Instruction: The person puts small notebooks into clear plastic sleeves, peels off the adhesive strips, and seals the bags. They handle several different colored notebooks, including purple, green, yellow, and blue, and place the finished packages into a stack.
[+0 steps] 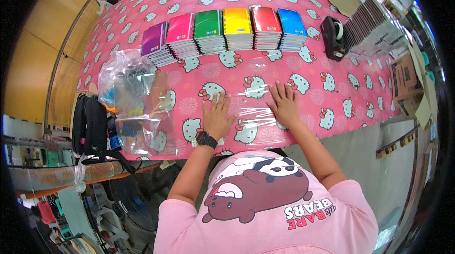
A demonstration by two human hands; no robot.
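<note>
My left hand lies flat on the pink patterned tablecloth, fingers spread, a dark watch on its wrist. To its right, my right hand also rests palm down with its fingers apart. Between them, glare and faint edges show what looks like a clear plastic bag lying flat; its outline is hard to make out. Beyond my hands, several stacks of small spiral notebooks stand in a row, with purple, pink, green, yellow, red and blue covers. Neither hand touches them.
Clear plastic bags lie in a crumpled pile at the left, beside a black bag at the table's edge. A black tape dispenser stands at the far right, next to tall notebook stacks. A cardboard box is at the right edge.
</note>
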